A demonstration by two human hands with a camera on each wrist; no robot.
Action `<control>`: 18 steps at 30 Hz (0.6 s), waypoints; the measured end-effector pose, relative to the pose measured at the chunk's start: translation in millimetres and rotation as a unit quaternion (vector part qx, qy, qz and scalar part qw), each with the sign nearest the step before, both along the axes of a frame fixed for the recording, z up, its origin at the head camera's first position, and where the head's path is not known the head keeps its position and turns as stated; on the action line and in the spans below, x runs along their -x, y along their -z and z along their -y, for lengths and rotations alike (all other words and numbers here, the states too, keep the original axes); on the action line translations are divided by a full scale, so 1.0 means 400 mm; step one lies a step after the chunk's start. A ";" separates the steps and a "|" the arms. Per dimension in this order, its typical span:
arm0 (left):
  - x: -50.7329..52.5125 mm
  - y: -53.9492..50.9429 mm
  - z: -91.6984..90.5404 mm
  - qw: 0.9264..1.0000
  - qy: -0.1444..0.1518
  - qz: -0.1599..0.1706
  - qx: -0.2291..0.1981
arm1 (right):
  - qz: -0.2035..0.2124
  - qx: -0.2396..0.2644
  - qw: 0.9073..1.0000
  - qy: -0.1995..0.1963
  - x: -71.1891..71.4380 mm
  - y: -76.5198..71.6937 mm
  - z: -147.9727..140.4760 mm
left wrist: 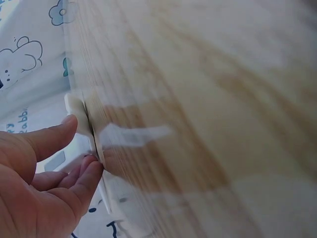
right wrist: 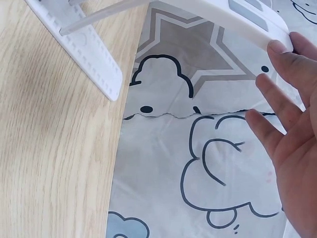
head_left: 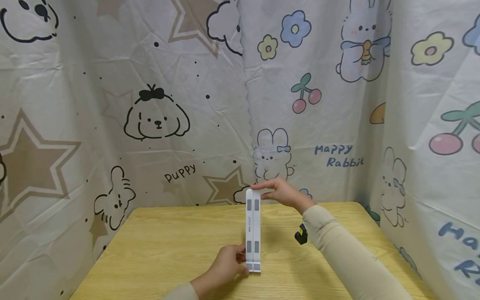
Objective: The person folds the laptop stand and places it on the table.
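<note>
A white folding stand (head_left: pixel 253 229) with grey pads rises from the table, its narrow side toward the head camera. Its lower end is held by my left hand (head_left: pixel 224 266), with thumb and fingers around the edge. The left wrist view shows that hand (left wrist: pixel 47 178) pinching the stand's thin white end (left wrist: pixel 79 111). At the top, my right hand (head_left: pixel 281 192) grips the tip. In the right wrist view, thumb and index finger of the right hand (right wrist: pixel 297 119) pinch the rounded end of the upper arm (right wrist: pixel 242 17), other fingers spread; the slotted base (right wrist: pixel 81 49) lies lower.
The wooden table (head_left: pixel 161 237) extends to both sides of the stand. A patterned curtain (head_left: pixel 210 125) hangs behind and at the sides. Beside the right sleeve (head_left: pixel 348 250) is a small black object (head_left: pixel 301 234) with a yellow mark.
</note>
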State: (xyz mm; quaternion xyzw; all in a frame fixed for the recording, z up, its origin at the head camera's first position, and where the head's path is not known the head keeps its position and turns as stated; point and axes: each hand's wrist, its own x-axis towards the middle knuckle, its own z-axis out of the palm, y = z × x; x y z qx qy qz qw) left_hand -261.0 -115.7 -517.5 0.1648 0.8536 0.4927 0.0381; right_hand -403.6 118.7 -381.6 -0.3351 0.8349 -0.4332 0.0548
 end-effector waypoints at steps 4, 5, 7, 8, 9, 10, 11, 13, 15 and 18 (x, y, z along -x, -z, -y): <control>0.003 -0.004 0.002 1.000 0.012 -0.011 0.017 | -0.018 -0.001 1.000 0.006 0.002 0.005 -0.006; 0.007 -0.002 0.004 0.999 0.017 -0.015 0.025 | -0.021 -0.003 1.000 0.007 0.002 0.006 -0.008; 0.016 0.000 0.013 0.998 0.030 -0.018 0.042 | -0.027 -0.008 1.000 0.010 0.003 0.008 -0.014; 0.021 0.002 0.018 0.998 0.037 -0.020 0.049 | -0.030 -0.009 0.999 0.012 0.003 0.009 -0.016; 0.026 0.005 0.023 0.997 0.045 -0.022 0.057 | -0.030 -0.010 0.999 0.015 0.002 0.010 -0.019; 0.032 0.006 0.027 0.996 0.053 -0.023 0.060 | -0.031 -0.009 0.999 0.017 0.002 0.011 -0.023; 0.038 0.008 0.030 0.996 0.061 -0.020 0.061 | -0.033 -0.009 0.999 0.020 0.000 0.012 -0.027; 0.046 0.007 0.036 0.995 0.074 -0.015 0.060 | -0.034 -0.009 0.999 0.029 -0.005 0.012 -0.035; 0.053 0.006 0.037 0.995 0.084 -0.010 0.058 | -0.036 -0.013 0.999 0.038 -0.011 0.011 -0.043; 0.058 0.001 0.037 0.994 0.088 0.005 0.063 | -0.048 -0.042 0.997 0.052 -0.020 0.001 -0.050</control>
